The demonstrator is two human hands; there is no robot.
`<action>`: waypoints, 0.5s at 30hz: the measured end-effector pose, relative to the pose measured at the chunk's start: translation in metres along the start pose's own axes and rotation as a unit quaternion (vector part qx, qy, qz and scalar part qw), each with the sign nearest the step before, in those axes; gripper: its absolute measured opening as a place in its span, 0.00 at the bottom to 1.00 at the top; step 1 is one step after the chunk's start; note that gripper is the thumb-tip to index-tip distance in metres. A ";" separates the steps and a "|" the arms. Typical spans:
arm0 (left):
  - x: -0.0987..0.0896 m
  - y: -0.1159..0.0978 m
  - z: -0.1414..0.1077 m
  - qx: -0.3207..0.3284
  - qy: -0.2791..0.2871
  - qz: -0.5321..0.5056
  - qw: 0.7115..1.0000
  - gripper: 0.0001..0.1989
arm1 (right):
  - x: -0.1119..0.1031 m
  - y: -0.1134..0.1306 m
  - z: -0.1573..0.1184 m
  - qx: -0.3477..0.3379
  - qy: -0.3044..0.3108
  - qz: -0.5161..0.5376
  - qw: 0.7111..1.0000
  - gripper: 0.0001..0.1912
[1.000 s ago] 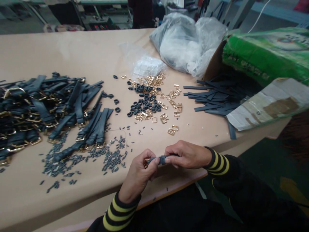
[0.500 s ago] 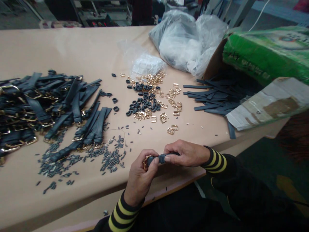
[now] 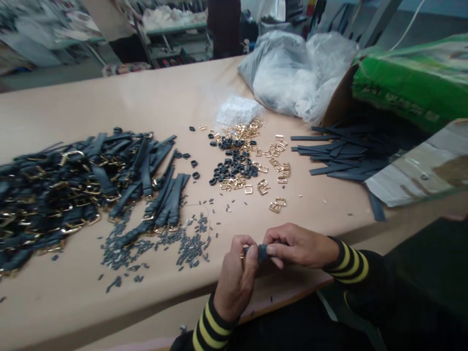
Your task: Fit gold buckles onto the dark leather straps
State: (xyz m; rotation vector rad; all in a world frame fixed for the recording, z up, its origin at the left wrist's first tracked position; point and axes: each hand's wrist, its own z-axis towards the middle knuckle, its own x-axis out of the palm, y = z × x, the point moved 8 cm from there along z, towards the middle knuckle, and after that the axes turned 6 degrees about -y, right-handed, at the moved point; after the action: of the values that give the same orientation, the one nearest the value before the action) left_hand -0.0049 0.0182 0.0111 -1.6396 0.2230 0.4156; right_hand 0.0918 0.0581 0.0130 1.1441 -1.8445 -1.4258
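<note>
A dark blue-grey strap (image 3: pixel 263 252) with a gold buckle (image 3: pixel 242 260) is held between my two hands, just off the table's front edge. My left hand (image 3: pixel 236 275) pinches the buckle end, covering most of the buckle. The fingers of my right hand (image 3: pixel 298 246) close on the strap beside it, thumb on top. Much of the strap is hidden by fingers. Beyond my hands lie loose gold buckles (image 3: pixel 277 204) and a cluster of small dark strap loops (image 3: pixel 237 163). Small dark cut pieces (image 3: pixel 192 251) are scattered to the left.
A big heap of buckled straps (image 3: pixel 87 185) covers the table's left side. Plain strips (image 3: pixel 340 156) spill from an open carton (image 3: pixel 413 163) at right. A plastic bag (image 3: pixel 296 78) and a smaller clear packet (image 3: pixel 239 109) sit at the back.
The view has swung left, so everything appears further right and lower. Both hands keep hold of the strap, now closer together; less of the strap and buckle shows.
</note>
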 end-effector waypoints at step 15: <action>0.005 0.012 0.008 0.019 -0.010 0.010 1.000 0.12 | -0.003 0.010 0.013 -0.065 -0.072 -0.171 0.981 0.12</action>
State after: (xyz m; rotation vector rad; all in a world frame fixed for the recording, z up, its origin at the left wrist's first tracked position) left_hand -0.0061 0.0251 -0.0025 -1.5975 0.2313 0.4398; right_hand 0.0800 0.0682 0.0195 1.3708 -1.6734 -1.8345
